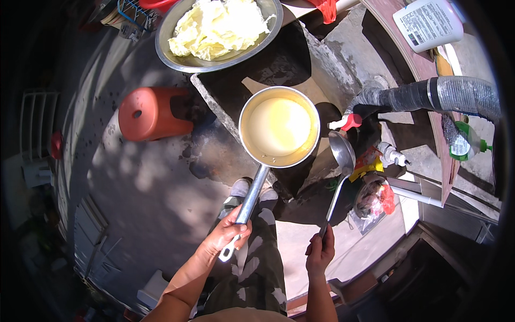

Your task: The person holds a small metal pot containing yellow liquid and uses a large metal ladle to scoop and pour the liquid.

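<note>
My left hand grips the metal handle of a saucepan. The pan's round bowl points away from me over a stone sink, and a pale, cloudy liquid covers its bottom. In my right hand is the dark grip end of a metal ladle. The ladle's head is up beside the pan's right side, apart from it. Past the pan, a steel basin holds pale cabbage leaves.
An orange plastic stool lies on its side at the left. Right of the pan are a red-handled tap and a wrapped pipe. A white jug and a green bottle stand farther right. A bin holds plastic bags.
</note>
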Demonstrator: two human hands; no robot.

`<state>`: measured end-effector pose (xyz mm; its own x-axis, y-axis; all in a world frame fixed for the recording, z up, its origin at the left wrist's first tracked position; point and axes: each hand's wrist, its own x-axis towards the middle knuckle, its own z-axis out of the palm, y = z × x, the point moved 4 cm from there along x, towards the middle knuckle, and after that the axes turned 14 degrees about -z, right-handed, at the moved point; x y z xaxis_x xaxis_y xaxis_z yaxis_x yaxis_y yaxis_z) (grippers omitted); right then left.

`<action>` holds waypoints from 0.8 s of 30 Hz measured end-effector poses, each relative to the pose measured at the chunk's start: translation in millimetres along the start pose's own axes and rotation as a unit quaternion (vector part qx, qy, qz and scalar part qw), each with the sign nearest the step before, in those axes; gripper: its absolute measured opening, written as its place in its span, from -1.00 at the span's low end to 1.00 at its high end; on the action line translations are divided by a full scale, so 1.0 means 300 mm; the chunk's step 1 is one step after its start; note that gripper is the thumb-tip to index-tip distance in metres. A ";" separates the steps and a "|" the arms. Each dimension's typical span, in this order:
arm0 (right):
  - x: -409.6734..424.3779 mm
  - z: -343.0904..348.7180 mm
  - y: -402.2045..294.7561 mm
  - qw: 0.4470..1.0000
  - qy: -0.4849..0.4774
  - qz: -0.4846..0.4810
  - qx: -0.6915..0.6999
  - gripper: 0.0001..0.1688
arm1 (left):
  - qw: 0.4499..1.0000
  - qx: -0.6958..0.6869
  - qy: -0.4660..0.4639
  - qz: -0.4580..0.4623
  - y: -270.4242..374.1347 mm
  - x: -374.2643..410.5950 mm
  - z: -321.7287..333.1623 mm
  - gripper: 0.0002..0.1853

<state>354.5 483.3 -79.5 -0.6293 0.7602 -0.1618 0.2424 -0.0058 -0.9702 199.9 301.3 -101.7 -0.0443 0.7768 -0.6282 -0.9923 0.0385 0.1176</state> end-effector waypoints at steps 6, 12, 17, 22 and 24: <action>0.000 -0.008 0.008 0.999 -0.015 -0.008 -0.033 -0.52 | 1.000 -0.018 -0.013 0.005 0.000 0.020 0.000 -0.33; 0.008 -0.007 0.000 0.999 -0.013 -0.010 -0.034 -0.51 | 0.999 -0.035 -0.026 0.008 -0.001 0.030 -0.005 -0.32; 0.009 -0.014 0.009 0.999 -0.020 -0.020 -0.036 -0.51 | 0.999 -0.039 -0.033 0.000 -0.006 0.039 -0.009 -0.32; 0.012 -0.009 0.007 0.999 -0.020 -0.018 -0.026 -0.52 | 0.999 -0.032 -0.023 -0.002 -0.005 0.043 -0.012 -0.32; 0.010 -0.008 0.007 1.000 -0.016 -0.012 -0.021 -0.52 | 1.000 -0.014 -0.021 0.004 0.001 0.045 -0.014 -0.32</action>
<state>355.0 487.2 -81.6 -0.6582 0.7387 -0.1453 0.2580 0.0400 -0.9653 198.6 309.2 -113.3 -0.0478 0.8029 -0.5942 -0.9948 0.0150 0.1004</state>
